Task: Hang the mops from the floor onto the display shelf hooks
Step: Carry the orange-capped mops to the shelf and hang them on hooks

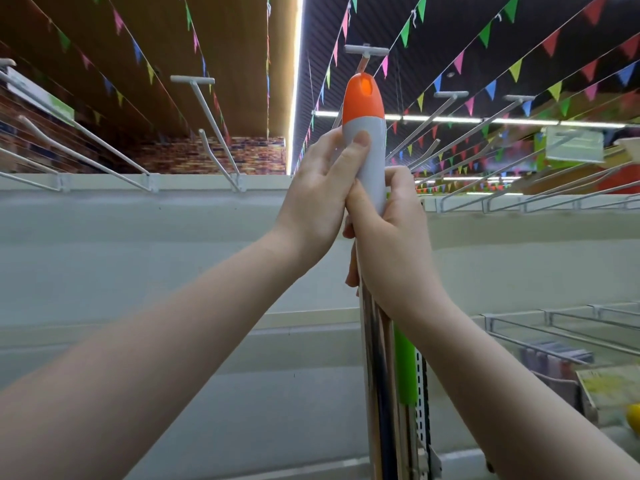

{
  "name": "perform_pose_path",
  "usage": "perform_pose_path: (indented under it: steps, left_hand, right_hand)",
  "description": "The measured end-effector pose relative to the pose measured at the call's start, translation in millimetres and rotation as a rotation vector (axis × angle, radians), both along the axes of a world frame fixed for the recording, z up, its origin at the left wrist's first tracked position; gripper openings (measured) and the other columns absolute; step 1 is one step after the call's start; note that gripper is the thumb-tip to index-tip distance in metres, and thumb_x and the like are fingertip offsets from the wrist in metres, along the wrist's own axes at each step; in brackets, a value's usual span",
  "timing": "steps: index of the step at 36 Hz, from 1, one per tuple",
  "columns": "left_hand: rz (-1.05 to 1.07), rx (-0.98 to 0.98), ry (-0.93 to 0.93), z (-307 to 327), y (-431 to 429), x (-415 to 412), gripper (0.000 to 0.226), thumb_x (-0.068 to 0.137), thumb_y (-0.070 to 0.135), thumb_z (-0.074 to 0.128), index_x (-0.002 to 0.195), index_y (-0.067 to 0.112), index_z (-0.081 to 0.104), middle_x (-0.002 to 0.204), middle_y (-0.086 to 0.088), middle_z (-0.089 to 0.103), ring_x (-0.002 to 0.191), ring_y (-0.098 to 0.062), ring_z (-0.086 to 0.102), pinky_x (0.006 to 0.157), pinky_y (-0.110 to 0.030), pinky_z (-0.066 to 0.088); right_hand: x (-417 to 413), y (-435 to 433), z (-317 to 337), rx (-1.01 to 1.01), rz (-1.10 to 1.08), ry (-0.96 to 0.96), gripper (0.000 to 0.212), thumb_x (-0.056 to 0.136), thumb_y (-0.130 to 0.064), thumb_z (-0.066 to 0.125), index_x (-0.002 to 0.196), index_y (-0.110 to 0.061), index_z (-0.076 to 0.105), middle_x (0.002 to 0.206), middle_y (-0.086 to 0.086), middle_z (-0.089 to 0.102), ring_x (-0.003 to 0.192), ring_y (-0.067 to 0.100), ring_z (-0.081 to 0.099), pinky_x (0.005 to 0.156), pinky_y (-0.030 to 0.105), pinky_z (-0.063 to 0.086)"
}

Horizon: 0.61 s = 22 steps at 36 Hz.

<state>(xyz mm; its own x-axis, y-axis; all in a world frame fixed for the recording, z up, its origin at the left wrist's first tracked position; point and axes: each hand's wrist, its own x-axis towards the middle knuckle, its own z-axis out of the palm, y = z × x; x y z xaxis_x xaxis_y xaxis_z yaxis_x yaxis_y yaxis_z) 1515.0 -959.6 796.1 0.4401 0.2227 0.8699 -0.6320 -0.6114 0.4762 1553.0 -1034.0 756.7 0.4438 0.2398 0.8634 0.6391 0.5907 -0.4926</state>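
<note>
I hold a mop upright by its handle (370,147), grey with an orange cap (363,98) that has a hanging hole near its tip. My left hand (322,199) grips the grey part from the left, thumb across the front. My right hand (384,233) grips just below, where the handle meets the shiny metal pole (379,375). The cap's tip sits right under the end of a white display hook (366,51). The mop head is out of view below.
Several more white hooks (207,116) jut from the shelf's top rail (173,183) on both sides. A green-handled mop (404,368) hangs behind the pole. Wire racks (554,323) with goods stand at the lower right. Coloured bunting crosses the ceiling.
</note>
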Motion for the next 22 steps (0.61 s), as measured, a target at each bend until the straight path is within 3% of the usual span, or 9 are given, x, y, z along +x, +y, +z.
perform_pose_path:
  steps: [3, 5, 9, 12, 22]
  left_hand:
    - [0.028, 0.013, 0.005, -0.6, 2.2, 1.9, 0.045, 0.083, 0.047, 0.047, 0.12, 0.023, 0.053, 0.129, -0.01, 0.051, 0.095, -0.013, 0.064, 0.073, -0.03, 0.057]
    - [0.034, 0.02, 0.005, -1.8, 3.7, 2.9, 0.053, 0.08, 0.048, 0.047, 0.126, 0.022, 0.051, 0.131, -0.009, 0.049, 0.093, -0.011, 0.065, 0.07, -0.028, 0.057]
    - [0.041, 0.035, 0.001, -3.4, 8.3, 6.9, 0.057, 0.082, 0.046, 0.047, 0.133, 0.019, 0.047, 0.135, -0.012, 0.048, 0.113, -0.021, 0.058, 0.08, -0.026, 0.052]
    - [0.071, 0.044, -0.006, -3.4, 12.4, 8.6, 0.056, 0.083, 0.046, 0.046, 0.133, 0.019, 0.047, 0.134, -0.01, 0.049, 0.117, -0.021, 0.055, 0.087, -0.029, 0.051]
    - [0.055, 0.042, -0.044, -2.7, 15.7, 12.7, 0.056, 0.083, 0.043, 0.047, 0.134, 0.021, 0.045, 0.136, -0.007, 0.048, 0.115, -0.017, 0.056, 0.082, -0.022, 0.051]
  right_hand:
    - [1.8, 1.0, -2.1, 0.001, -0.006, -0.003, 0.018, 0.095, -0.032, 0.048, 0.093, -0.014, 0.043, 0.066, 0.008, 0.049, 0.038, 0.017, 0.042, 0.032, 0.022, 0.035]
    - [3.0, 2.2, -3.9, -0.005, -0.012, -0.004, 0.017, 0.095, -0.032, 0.048, 0.092, -0.016, 0.043, 0.065, 0.007, 0.049, 0.038, 0.016, 0.041, 0.032, 0.023, 0.035]
    - [5.2, 5.3, -5.2, -0.026, -0.013, -0.005, 0.014, 0.095, -0.032, 0.047, 0.088, -0.02, 0.042, 0.065, 0.006, 0.048, 0.037, 0.015, 0.041, 0.033, 0.023, 0.036]
    - [7.0, 9.1, -4.2, -0.043, -0.024, -0.011, 0.013, 0.095, -0.032, 0.046, 0.089, -0.02, 0.042, 0.065, 0.006, 0.048, 0.036, 0.015, 0.04, 0.033, 0.022, 0.035]
    - [12.4, 14.1, -2.7, -0.061, -0.049, -0.017, 0.017, 0.095, -0.034, 0.047, 0.094, -0.017, 0.046, 0.062, 0.003, 0.049, 0.036, 0.015, 0.042, 0.033, 0.023, 0.036]
